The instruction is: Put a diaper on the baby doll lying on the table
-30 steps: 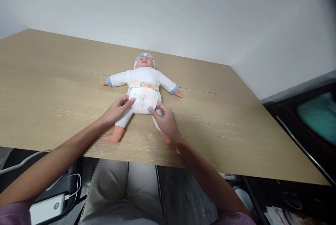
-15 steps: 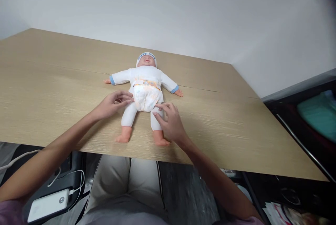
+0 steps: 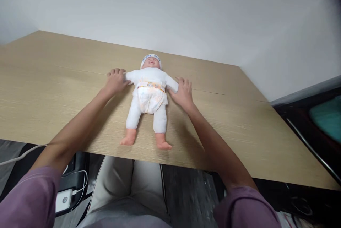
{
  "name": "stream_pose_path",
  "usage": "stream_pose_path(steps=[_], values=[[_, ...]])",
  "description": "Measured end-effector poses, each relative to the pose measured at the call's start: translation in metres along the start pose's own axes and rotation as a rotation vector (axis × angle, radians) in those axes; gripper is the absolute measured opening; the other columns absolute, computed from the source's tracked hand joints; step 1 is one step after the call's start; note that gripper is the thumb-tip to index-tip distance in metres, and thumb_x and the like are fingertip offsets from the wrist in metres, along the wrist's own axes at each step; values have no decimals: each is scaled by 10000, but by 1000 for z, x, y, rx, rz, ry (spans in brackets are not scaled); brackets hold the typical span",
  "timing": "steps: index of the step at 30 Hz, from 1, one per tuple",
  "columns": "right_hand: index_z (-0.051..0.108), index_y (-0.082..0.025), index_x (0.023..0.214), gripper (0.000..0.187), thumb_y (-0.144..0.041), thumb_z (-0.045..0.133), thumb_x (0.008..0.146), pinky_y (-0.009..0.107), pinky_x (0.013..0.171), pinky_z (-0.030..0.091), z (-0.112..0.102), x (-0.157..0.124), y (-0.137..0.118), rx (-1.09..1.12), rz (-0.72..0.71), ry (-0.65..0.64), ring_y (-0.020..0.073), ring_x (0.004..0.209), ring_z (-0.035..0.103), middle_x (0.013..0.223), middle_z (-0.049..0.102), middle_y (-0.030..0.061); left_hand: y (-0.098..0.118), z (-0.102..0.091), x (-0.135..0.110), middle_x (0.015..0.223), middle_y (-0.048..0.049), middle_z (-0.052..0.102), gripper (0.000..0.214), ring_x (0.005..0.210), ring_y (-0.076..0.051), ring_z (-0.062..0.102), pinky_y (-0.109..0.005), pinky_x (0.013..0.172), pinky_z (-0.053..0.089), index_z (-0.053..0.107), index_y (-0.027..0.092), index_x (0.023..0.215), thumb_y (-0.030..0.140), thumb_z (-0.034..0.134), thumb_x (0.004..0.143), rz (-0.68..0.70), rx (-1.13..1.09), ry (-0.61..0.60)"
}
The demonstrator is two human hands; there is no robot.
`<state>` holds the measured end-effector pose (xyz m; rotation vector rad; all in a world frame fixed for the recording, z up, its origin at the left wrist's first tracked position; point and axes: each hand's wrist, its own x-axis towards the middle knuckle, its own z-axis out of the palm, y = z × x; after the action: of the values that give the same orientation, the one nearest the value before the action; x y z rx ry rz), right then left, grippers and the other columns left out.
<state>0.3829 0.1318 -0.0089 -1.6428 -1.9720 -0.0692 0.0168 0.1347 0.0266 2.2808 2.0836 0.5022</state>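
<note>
A doll (image 3: pixel 151 75) is shown laid face up on the worktop (image 3: pixel 226 125), its feet pointed toward the near edge. A diaper (image 3: pixel 150 99) is fitted over its white suit (image 3: pixel 160 119) (a patterned band is visible at the waist). The outstretched arms are gripped by curled fingers, one by the left hand (image 3: pixel 116 80), one by the right hand (image 3: pixel 184 92).

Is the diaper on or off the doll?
On: the diaper covers the hips of the doll, its patterned waistband across the belly.
</note>
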Motion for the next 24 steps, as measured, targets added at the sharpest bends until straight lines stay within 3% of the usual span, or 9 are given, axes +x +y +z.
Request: stream_pose_path(steps=[3, 5, 8, 11, 14, 17, 19, 22, 24], values=[[596, -117, 1563, 612, -369, 624, 1006, 605, 1143, 518, 18, 21, -3, 9, 13, -140, 451, 1342, 601, 1457, 698, 269, 16, 3, 12, 1529, -303, 677, 567, 1451, -481, 589, -589, 1235, 410, 617, 84, 1500, 502, 618, 1116, 8, 51, -76], [646, -136, 1497, 526, -296, 568, 1002, 569, 1082, 556, 21, 27, -10, 48, 35, -163, 431, 1247, 661, 1378, 748, 253, 27, 0, 10, 1440, -313, 724, 552, 1374, -468, 645, -547, 1174, 451, 638, 70, 1437, 521, 584, 1123, -16, 51, -79], [679, -143, 1450, 491, -237, 539, 989, 550, 1052, 582, 9, 24, -21, 103, 59, -144, 421, 1203, 711, 1361, 779, 246, 41, -13, -5, 1328, -308, 771, 572, 1233, -452, 718, -494, 1043, 519, 654, 67, 1361, 576, 572, 1113, -72, 9, -60], [698, -169, 1451, 503, -241, 555, 974, 538, 1045, 596, -20, 5, -26, 179, 13, -126, 412, 1202, 734, 1360, 806, 211, 51, -36, -46, 1273, -256, 796, 592, 1123, -422, 750, -455, 933, 551, 653, 121, 1291, 663, 640, 1054, -104, -68, -42], [704, -215, 1487, 530, -275, 560, 981, 517, 1066, 598, -67, -35, -29, 295, -115, -128, 384, 1245, 733, 1416, 809, 155, 57, -57, -125, 1166, -192, 803, 567, 1045, -395, 751, -450, 871, 562, 624, 180, 1243, 703, 636, 1024, -108, -146, -26], [718, -282, 1513, 515, -324, 587, 1017, 525, 1080, 597, -123, -98, -39, 378, -233, -181, 372, 1280, 723, 1417, 810, 105, 60, -61, -240, 1089, -141, 787, 571, 1008, -395, 746, -476, 838, 572, 588, 230, 1288, 677, 696, 950, -51, -247, -78], [727, -353, 1524, 501, -308, 608, 1040, 540, 1091, 590, -156, -149, -52, 395, -278, -266, 364, 1275, 726, 1407, 809, 78, 59, -53, -326, 1022, -114, 779, 518, 949, -402, 747, -491, 792, 578, 598, 266, 1220, 607, 768, 870, -29, -318, -190], [714, -418, 1561, 544, -229, 617, 1060, 542, 1098, 569, -187, -226, -76, 360, -334, -426, 351, 1249, 729, 1371, 812, 63, 53, -39, -442, 1128, -125, 814, 449, 1025, -437, 773, -546, 844, 618, 641, 307, 1191, 460, 813, 806, -29, -401, -327], [715, -410, 1571, 556, -197, 624, 1066, 532, 1099, 553, -192, -271, -92, 341, -360, -513, 350, 1258, 719, 1383, 804, 72, 47, -35, -498, 1116, -132, 826, 403, 1063, -466, 783, -582, 873, 631, 653, 320, 1122, 432, 830, 777, -61, -414, -381]])
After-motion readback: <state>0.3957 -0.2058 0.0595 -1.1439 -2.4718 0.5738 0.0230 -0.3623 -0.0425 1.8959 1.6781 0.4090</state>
